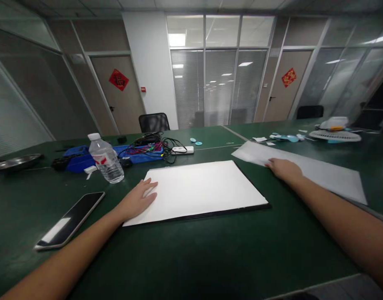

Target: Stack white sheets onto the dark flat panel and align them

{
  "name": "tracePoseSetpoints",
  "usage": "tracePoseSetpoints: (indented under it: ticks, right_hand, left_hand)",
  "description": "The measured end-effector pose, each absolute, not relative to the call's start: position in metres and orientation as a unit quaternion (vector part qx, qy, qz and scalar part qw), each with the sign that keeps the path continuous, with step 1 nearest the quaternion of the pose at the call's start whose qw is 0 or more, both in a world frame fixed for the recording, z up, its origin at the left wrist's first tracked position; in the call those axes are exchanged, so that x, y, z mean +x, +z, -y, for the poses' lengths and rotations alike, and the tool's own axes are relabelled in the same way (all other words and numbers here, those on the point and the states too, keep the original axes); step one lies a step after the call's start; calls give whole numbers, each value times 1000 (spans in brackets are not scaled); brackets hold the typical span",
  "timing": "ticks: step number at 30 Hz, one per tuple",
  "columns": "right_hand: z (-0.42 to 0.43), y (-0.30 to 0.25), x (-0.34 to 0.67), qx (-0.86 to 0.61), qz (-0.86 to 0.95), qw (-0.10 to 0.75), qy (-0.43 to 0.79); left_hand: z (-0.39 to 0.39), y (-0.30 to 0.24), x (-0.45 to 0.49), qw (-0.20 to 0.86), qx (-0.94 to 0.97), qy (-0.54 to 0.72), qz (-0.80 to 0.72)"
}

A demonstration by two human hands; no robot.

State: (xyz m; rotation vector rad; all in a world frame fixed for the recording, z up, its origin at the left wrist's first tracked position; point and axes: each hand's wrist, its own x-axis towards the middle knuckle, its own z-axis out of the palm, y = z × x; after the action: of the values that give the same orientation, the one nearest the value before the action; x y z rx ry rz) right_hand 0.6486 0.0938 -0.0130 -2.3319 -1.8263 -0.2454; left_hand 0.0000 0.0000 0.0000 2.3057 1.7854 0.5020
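Note:
A white sheet [200, 189] lies on a black board [260, 206] in the middle of the green table [191, 258]. My left hand [138, 200] rests flat on the sheet's left edge, fingers stretched out. My right hand [283, 168] lies on the near edge of a translucent plastic sheet [322, 173] to the right of the board. Its fingers curl down onto that sheet, and whether they grip it I cannot make out.
A water bottle [106, 159] stands left of the sheet, a dark phone [71, 220] lies nearer me. Behind are a blue cloth with tangled cables [147, 149], a white adapter [182, 150], a metal plate [14, 161] and a small fan [335, 132] at far right.

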Motion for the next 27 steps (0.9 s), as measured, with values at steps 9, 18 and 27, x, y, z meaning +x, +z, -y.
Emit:
tracePoseSetpoints:
  ticks: [9, 18, 27]
  right_hand:
    - [-66, 20, 591, -726, 650, 173, -142]
    - [-23, 34, 491, -508, 852, 109, -63]
    - [-30, 29, 494, -502, 851, 130, -85]
  left_hand:
    - [3, 1, 0, 92, 772, 159, -609]
    - [9, -3, 3, 85, 771, 181, -604]
    - [11, -3, 6, 50, 783, 164, -598]
